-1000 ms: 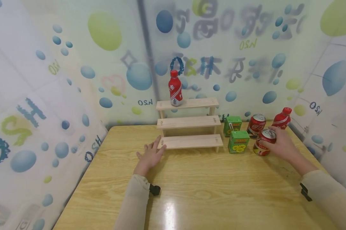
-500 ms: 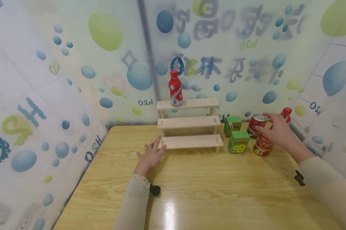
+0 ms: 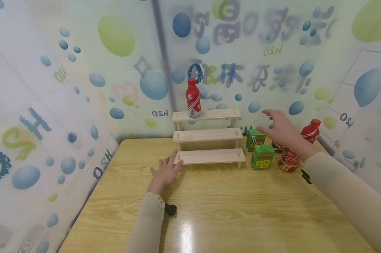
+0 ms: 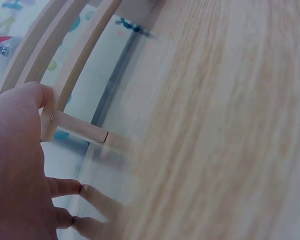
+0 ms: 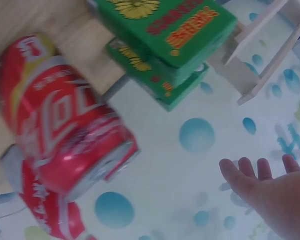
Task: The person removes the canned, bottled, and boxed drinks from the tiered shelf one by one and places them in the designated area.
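Note:
My left hand [image 3: 165,173] lies at the left end of a three-tier wooden stand [image 3: 209,135], its fingers spread. Thumb and index finger touch the lowest tier's end; in the left wrist view, other fingertips rest on the table. My right hand [image 3: 283,132] hovers, fingers extended and holding nothing, above two green drink cartons, the front one [image 3: 262,157] and the rear one [image 3: 253,138]. Under its wrist a red soda can [image 3: 289,161] stands upright; another can behind is mostly hidden. A red bottle [image 3: 310,131] stands at the right, partly behind my arm.
A second red bottle [image 3: 193,98] stands on the top tier, toward its left end. The wooden table [image 3: 215,207] runs back to a printed curtain [image 3: 130,88] that encloses it on the back and both sides.
My right hand has left the front soda can and moved up and to the left, over the green cartons, with nothing in it. My left hand has stayed at the stand.

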Demonstrator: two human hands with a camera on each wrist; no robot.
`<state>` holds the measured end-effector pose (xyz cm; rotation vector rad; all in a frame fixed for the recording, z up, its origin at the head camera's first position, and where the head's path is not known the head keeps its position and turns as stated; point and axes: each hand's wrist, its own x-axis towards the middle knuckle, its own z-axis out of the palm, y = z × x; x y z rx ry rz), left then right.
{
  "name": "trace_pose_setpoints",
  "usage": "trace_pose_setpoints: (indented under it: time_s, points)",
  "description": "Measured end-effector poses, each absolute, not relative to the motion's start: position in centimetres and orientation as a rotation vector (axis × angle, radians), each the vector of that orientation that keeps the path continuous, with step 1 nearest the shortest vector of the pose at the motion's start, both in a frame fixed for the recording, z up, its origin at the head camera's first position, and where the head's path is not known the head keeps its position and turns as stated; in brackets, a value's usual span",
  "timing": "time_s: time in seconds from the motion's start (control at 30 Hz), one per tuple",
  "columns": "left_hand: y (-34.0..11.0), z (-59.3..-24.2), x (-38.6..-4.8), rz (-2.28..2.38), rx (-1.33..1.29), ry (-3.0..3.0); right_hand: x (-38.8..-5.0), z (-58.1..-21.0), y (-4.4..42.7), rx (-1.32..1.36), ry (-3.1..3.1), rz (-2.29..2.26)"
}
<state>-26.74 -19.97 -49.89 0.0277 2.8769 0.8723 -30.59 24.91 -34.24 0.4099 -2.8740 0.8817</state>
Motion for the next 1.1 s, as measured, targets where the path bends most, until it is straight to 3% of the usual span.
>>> trace_pose_setpoints:
  time_s: [0.67, 1.1]
  points:
    - [-19.8, -49.8, -26.8, 0.859, 0.019, 2.882, -34.3, -29.1, 15.3, 0.53, -2.865, 1.035]
    - [-19.9, -50.1, -27.0, 0.867, 0.034, 2.877, -37.6, -28.0, 7.9, 0.513, -2.824, 1.29]
